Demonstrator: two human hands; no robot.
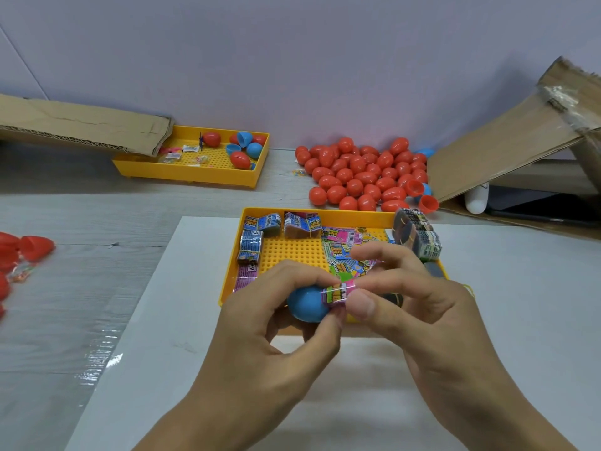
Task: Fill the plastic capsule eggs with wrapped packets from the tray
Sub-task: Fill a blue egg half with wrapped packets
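Observation:
My left hand (276,323) grips a blue capsule egg half (304,304) just above the near edge of the yellow tray (292,249). A wrapped packet (336,292), pink and green, sticks out of the egg's open end. My right hand (413,297) pinches that packet between thumb and fingers. Several more wrapped packets (341,249) lie in the tray, blue ones (252,245) stacked along its left and far sides. A banded bundle of packets (416,236) stands at the tray's right corner.
A pile of red capsule eggs (361,174) lies behind the tray. A second yellow tray (195,172) at the back left holds red and blue eggs, partly under cardboard (81,123). More cardboard (507,138) leans at right. Red egg halves (32,247) sit at the left edge.

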